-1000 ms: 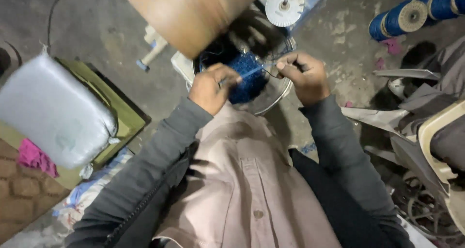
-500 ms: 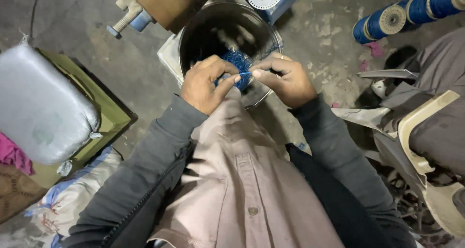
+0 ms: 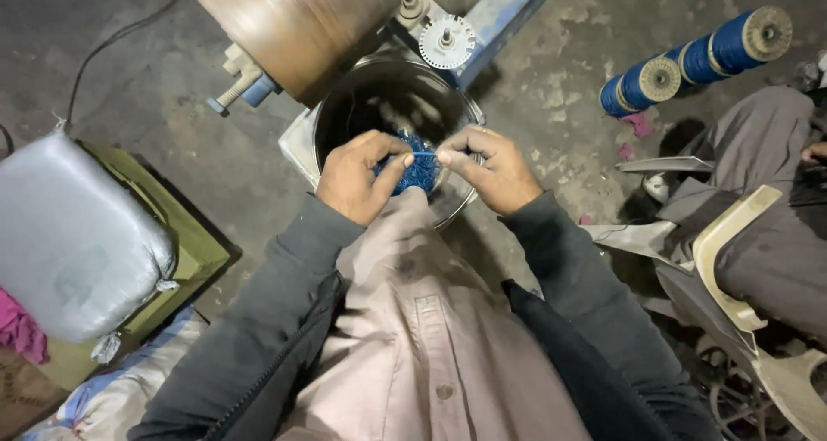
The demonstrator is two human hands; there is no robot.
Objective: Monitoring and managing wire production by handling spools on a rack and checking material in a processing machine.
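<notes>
My left hand [image 3: 357,176] and my right hand [image 3: 487,167] meet over a round metal bowl [image 3: 362,105] on the floor. Between them is a tangle of blue thread [image 3: 419,170], with a short blue strand stretched from the left fingertips to the right fingertips. Both hands pinch that thread. The left thumb presses against the tangle. My grey sleeves and a pinkish shirt fill the lower middle of the view.
A brown drum [image 3: 297,23] with a white toothed wheel [image 3: 446,41] stands behind the bowl. Blue thread spools [image 3: 693,62] lie at the upper right. A grey sack [image 3: 73,239] rests on a green box at left. Another person's leg [image 3: 758,191] and a plastic chair are at right.
The view has tilted, so the drum shows more fully. My hands have stayed over the bowl and have drawn the blue strand out between them.
</notes>
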